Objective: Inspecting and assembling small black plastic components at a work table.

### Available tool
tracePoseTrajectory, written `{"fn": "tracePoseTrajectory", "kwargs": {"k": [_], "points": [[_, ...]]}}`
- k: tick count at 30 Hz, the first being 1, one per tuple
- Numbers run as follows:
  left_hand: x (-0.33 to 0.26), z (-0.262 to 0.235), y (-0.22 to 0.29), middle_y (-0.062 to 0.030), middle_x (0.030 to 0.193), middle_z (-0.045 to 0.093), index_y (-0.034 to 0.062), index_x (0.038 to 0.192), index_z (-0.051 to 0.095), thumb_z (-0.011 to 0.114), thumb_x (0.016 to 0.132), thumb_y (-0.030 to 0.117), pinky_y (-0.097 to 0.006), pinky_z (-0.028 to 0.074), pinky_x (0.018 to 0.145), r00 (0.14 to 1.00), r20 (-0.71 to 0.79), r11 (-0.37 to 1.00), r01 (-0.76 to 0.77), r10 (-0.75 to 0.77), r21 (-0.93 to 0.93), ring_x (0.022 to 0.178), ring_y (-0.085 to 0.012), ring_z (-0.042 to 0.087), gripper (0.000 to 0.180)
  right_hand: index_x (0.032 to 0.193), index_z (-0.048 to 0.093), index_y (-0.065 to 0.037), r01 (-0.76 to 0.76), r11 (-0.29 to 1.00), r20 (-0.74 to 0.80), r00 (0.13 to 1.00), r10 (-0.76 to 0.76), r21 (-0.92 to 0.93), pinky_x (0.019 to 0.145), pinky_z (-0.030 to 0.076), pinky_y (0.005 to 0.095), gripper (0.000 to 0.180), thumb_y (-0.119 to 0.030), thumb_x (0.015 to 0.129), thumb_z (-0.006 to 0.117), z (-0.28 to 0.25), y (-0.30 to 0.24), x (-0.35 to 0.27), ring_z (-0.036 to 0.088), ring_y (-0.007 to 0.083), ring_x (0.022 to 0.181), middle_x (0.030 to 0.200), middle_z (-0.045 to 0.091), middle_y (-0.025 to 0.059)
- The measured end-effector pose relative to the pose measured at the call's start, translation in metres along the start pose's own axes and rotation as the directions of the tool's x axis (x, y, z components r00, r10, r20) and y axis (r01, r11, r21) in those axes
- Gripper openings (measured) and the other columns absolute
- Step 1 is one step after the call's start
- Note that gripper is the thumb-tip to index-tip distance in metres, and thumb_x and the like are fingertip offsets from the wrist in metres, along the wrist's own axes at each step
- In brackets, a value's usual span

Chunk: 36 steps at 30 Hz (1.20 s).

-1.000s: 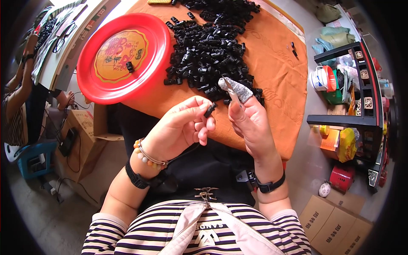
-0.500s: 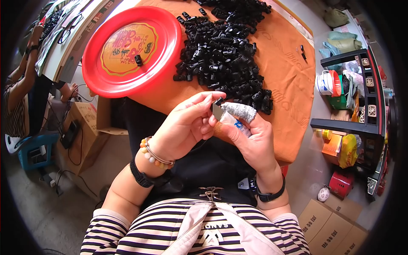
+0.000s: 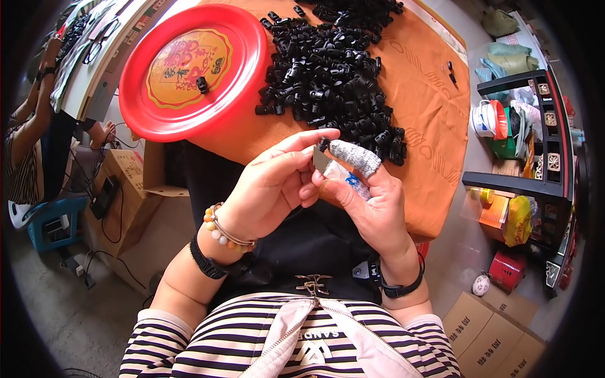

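Observation:
My left hand (image 3: pixel 268 173) is closed, pinching a small black plastic part (image 3: pixel 324 144) between thumb and index finger. In my right hand (image 3: pixel 381 205) is a flat metal blade (image 3: pixel 321 162), its grip wrapped in white material with blue print (image 3: pixel 356 183). The blade's edge meets the black part, or lies right beside it; fingers partly hide the contact. A grey knitted finger cover (image 3: pixel 356 156) sleeves my right index finger. Just beyond my hands spreads a pile of similar black parts (image 3: pixel 328 88). One more black part (image 3: pixel 201 85) lies on a round red plastic tray (image 3: pixel 249 60) at the left.
Orange cloth (image 3: pixel 428 126) covers the table. Right of it stands a dark shelf rack (image 3: pixel 517 183) with bags and a bucket; cardboard boxes (image 3: pixel 488 334) sit below. At far left are another person's arm (image 3: pixel 44 94), a blue stool (image 3: pixel 53 220) and an open carton (image 3: pixel 161 170).
The blade has tilted slightly against the black part, and both hands have shifted a little. The whole view has moved slightly. Both grips are the same as before.

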<state>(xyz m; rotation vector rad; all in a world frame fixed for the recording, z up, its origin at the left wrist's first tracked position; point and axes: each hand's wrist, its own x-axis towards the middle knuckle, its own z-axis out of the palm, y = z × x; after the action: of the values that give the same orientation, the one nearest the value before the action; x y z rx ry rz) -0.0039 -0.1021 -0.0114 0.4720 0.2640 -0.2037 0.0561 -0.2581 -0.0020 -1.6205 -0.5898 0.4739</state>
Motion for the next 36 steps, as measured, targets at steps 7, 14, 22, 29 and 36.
{"fn": "tracePoseTrajectory", "kwargs": {"k": [7, 14, 22, 29, 36], "points": [[-0.002, -0.002, 0.001, 0.0019, 0.075, 0.051, -0.0021, 0.131, 0.036, 0.043, 0.091, 0.014, -0.018, 0.031, 0.052, 0.998, 0.052, 0.999, -0.029, 0.029, 0.016, 0.061, -0.0037, 0.042, 0.043, 0.113, 0.054, 0.004, -0.032, 0.989, 0.026, 0.999, 0.029, 0.145, 0.077, 0.048, 0.0224, 0.032, -0.004, 0.083, 0.062, 0.003, -0.004, -0.001, 0.062, 0.0116, 0.088, 0.096, 0.065, 0.0088], [-0.005, -0.002, -0.001, 0.0023, 0.076, 0.051, -0.0048, 0.131, 0.036, 0.043, 0.092, 0.013, -0.017, 0.033, 0.052, 0.998, 0.04, 0.997, -0.059, 0.057, 0.056, 0.063, -0.0021, 0.043, 0.044, 0.116, 0.052, 0.003, -0.065, 0.988, 0.057, 0.997, 0.058, 0.138, 0.077, 0.047, 0.0219, 0.034, -0.004, 0.084, 0.061, 0.002, -0.007, -0.001, 0.06, 0.0099, 0.088, 0.098, 0.064, 0.0074], [-0.01, 0.001, 0.0, 0.0015, 0.075, 0.051, -0.0051, 0.131, 0.035, 0.045, 0.091, 0.014, -0.017, 0.032, 0.051, 0.995, 0.062, 0.995, -0.087, 0.084, 0.049, 0.063, -0.0024, 0.044, 0.046, 0.118, 0.052, 0.002, -0.036, 0.991, 0.062, 0.998, 0.029, 0.127, 0.076, 0.048, 0.0222, 0.035, -0.006, 0.084, 0.061, 0.003, -0.006, -0.003, 0.06, 0.0095, 0.087, 0.096, 0.064, 0.0068], [-0.012, -0.002, 0.001, 0.0008, 0.074, 0.051, -0.0053, 0.132, 0.034, 0.045, 0.09, 0.014, -0.018, 0.032, 0.051, 0.996, 0.07, 0.998, -0.057, 0.055, 0.016, 0.061, -0.0027, 0.044, 0.047, 0.116, 0.053, 0.0, -0.006, 1.0, 0.091, 0.996, 0.003, 0.025, 0.074, 0.048, 0.0228, 0.034, -0.007, 0.084, 0.062, 0.0, -0.009, -0.004, 0.06, 0.0092, 0.084, 0.092, 0.065, 0.0062], [-0.012, -0.001, 0.001, 0.0009, 0.075, 0.051, -0.0056, 0.132, 0.034, 0.045, 0.09, 0.014, -0.018, 0.033, 0.051, 0.996, 0.065, 0.998, -0.055, 0.054, 0.02, 0.061, -0.0031, 0.043, 0.047, 0.116, 0.054, 0.001, 0.012, 0.999, 0.078, 0.997, -0.014, 0.03, 0.074, 0.048, 0.0224, 0.033, -0.006, 0.085, 0.061, 0.003, -0.011, -0.004, 0.06, 0.0091, 0.083, 0.092, 0.065, 0.0066]]}}
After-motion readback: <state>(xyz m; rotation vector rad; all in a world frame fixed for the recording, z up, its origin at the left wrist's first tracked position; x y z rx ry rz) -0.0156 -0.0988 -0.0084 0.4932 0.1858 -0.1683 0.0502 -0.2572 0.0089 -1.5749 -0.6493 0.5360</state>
